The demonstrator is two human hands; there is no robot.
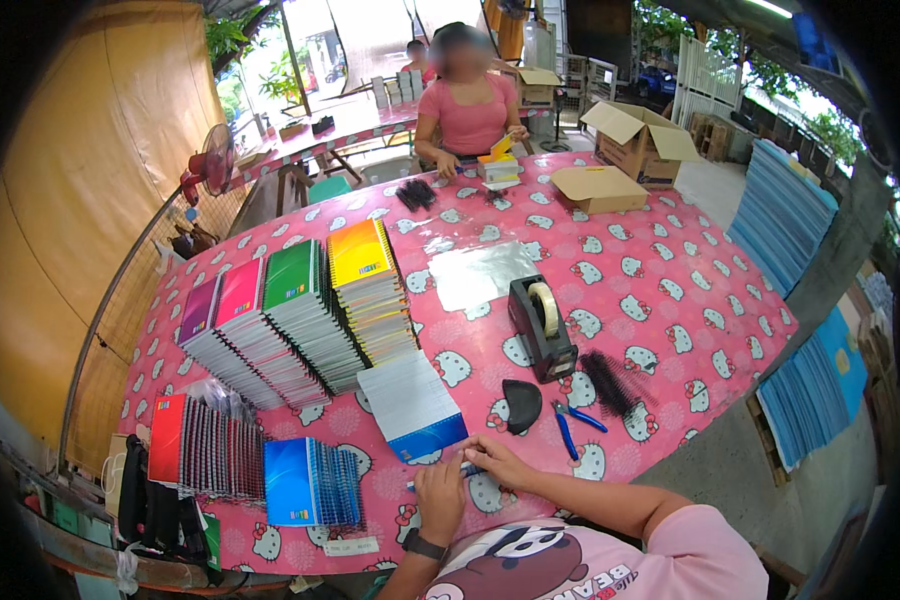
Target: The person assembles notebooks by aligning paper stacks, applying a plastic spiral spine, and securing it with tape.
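The left hand (440, 497) and right hand (497, 462) both pinch a thin blue pen (448, 474) that lies flat, pointing 3 to 9 o'clock. The white stack of paper (410, 404) sits just beyond, at 11 o'clock, nearer the left hand.

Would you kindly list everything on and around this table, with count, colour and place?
Table: one, pink patterned cloth, centre.
Spiral notebook stacks: four fanned, purple, pink, green, yellow, left centre.
Red notebooks: one row, near left.
Blue notebooks: one row, near edge.
Paper stack: one, white with blue cover, before the hands.
Tape dispenser: one, black, centre.
Pliers: one, blue handles, near right.
Spiral bindings: one bunch, black, right of dispenser.
Cardboard boxes: two, brown, far right.
Co-worker: one, pink shirt, far side.
Left hand: on a thin blue object.
Right hand: touching it.
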